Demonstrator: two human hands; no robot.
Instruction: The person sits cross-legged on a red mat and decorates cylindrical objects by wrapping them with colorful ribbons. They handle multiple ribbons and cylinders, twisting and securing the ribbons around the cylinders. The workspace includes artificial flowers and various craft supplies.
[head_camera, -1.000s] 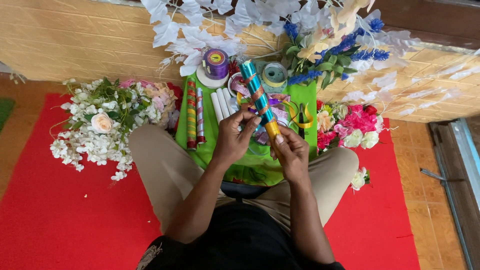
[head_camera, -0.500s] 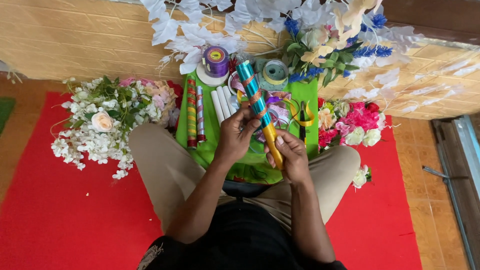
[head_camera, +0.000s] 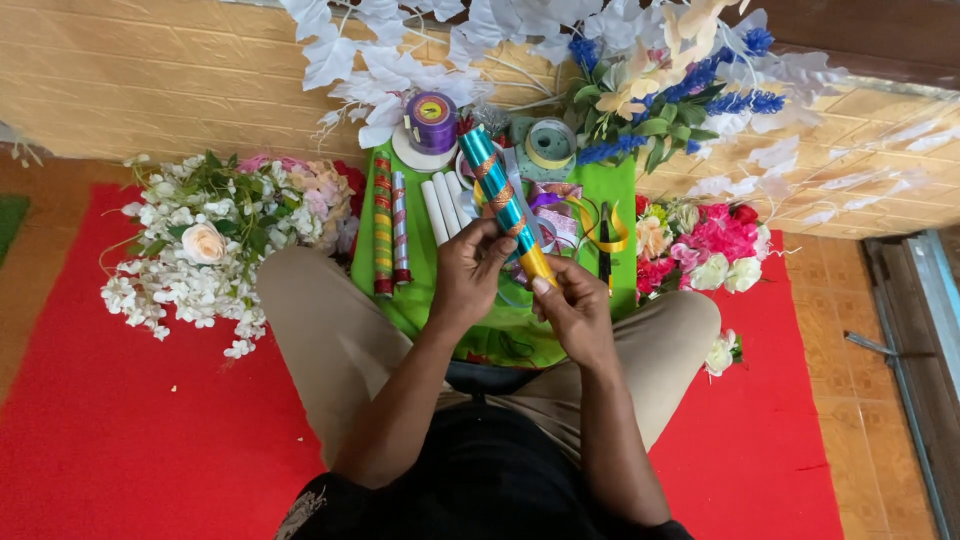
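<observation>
I hold a short stick (head_camera: 500, 195) wrapped in teal and gold ribbon, slanting up and away from me over a green cloth (head_camera: 420, 290). My left hand (head_camera: 470, 270) grips its middle from the left. My right hand (head_camera: 570, 305) pinches its lower yellow end. Loose ribbon (head_camera: 555, 215) in purple and yellow trails under the stick. On the cloth to the left lie two ribbon-wrapped sticks (head_camera: 390, 225) and plain white tubes (head_camera: 445, 205).
A purple ribbon spool (head_camera: 431, 122) and a green tape roll (head_camera: 550, 143) stand at the cloth's far edge. White artificial flowers (head_camera: 200, 250) lie left, pink ones (head_camera: 700, 245) right, on a red mat (head_camera: 120, 430). Scissors (head_camera: 605, 240) lie right of my hands.
The stick has tilted a little more to the left at its top, and my right hand has slid down to its lower end. The view has shifted slightly.
</observation>
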